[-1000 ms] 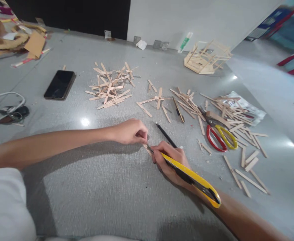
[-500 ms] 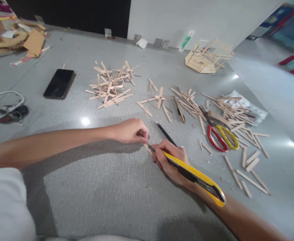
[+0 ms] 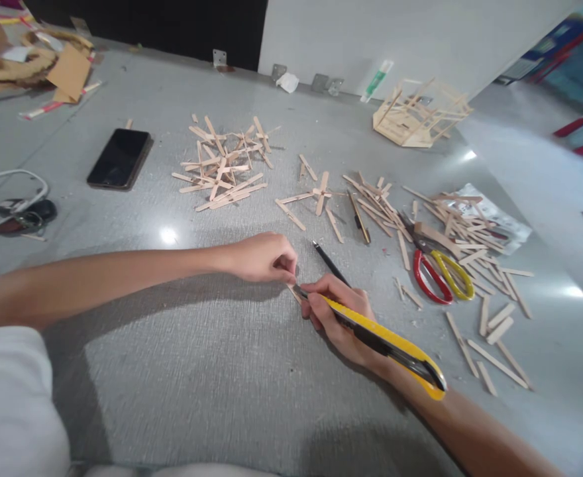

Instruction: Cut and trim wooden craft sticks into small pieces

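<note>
My left hand (image 3: pixel 267 260) is closed, its thumb and fingertips pinching one end of a small wooden stick (image 3: pixel 295 293). In my right hand (image 3: pixel 344 315) is a yellow and black utility knife (image 3: pixel 385 341), gripped like a pen with its handle slanting back over the wrist. The blade tip meets the stick right beside the left fingertips. Most of the stick is hidden by the fingers of both hands. A black pen (image 3: pixel 331 262) lies just beyond the right hand.
Beyond the hands lie a pile of joined wooden sticks (image 3: pixel 222 165), a star of sticks (image 3: pixel 322 193) and a gold-and-black pen (image 3: pixel 359 218). Scissors with red and yellow handles (image 3: pixel 433 275) rest by loose sticks (image 3: pixel 470 232). A stick frame model (image 3: pixel 411 126) stands behind; a phone (image 3: pixel 120 159) lies left.
The camera view has shifted slightly, so the table items sit a little to the right. Both hands keep nearly the same pose, with the knife still at the stick.
</note>
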`<state>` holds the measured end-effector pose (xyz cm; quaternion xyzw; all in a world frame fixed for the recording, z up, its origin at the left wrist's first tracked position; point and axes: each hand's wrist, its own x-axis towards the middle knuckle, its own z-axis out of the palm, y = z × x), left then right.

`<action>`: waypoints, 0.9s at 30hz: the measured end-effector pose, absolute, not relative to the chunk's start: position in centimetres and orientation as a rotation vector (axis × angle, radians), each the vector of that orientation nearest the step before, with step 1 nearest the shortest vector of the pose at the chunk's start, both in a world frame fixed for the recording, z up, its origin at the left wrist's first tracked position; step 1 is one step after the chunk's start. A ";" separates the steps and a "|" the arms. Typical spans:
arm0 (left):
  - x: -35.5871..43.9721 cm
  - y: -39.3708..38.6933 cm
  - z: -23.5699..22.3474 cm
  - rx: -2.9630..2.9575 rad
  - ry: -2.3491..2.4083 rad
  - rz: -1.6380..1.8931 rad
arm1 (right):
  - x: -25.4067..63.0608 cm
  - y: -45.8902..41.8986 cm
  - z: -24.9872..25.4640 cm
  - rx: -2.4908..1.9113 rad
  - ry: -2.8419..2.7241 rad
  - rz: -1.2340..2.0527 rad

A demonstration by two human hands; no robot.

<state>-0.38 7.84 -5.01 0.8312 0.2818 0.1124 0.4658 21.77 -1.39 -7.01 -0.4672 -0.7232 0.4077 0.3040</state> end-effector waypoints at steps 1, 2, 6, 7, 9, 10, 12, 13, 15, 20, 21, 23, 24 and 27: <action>-0.4 7.9 -5.1 2.037 0.685 0.275 | 21.8 -1.4 -7.0 -1.232 -1.918 1.081; -0.4 7.9 -5.1 2.035 0.680 0.277 | 21.8 -1.4 -7.0 -1.226 -1.920 1.081; -0.3 7.9 -5.2 2.048 0.686 0.287 | 21.9 -1.3 -7.0 -1.219 -1.942 1.071; -0.3 7.9 -5.2 2.054 0.691 0.288 | 21.9 -1.3 -6.9 -1.220 -1.949 1.064; -0.3 7.8 -5.2 2.063 0.695 0.283 | 21.7 -1.2 -6.7 -1.218 -1.973 1.039; -0.3 7.8 -5.1 2.065 0.695 0.281 | 21.6 -1.2 -6.6 -1.217 -1.992 1.012; -0.3 7.8 -5.0 2.060 0.695 0.273 | 21.4 -1.2 -6.3 -1.213 -2.041 0.925; -0.4 7.8 -4.9 2.055 0.694 0.268 | 21.2 -1.2 -6.2 -1.214 -2.059 0.877; -0.4 7.8 -4.8 2.041 0.688 0.253 | 21.0 -1.2 -6.0 -1.225 -2.068 0.818; -0.4 8.0 -4.8 2.035 0.681 0.244 | 21.1 -0.9 -5.9 -1.189 -2.118 0.819; -0.4 8.1 -4.8 2.038 0.683 0.246 | 21.1 -0.8 -6.0 -1.145 -2.159 0.784; -0.4 8.1 -4.8 2.044 0.690 0.247 | 21.2 -0.7 -6.0 -1.042 -2.234 0.698; -0.4 8.1 -4.9 2.048 0.691 0.245 | 21.3 -0.6 -6.1 -0.998 -2.259 0.669; -0.3 8.1 -4.9 2.048 0.687 0.239 | 21.6 -0.6 -6.3 -0.945 -2.295 0.660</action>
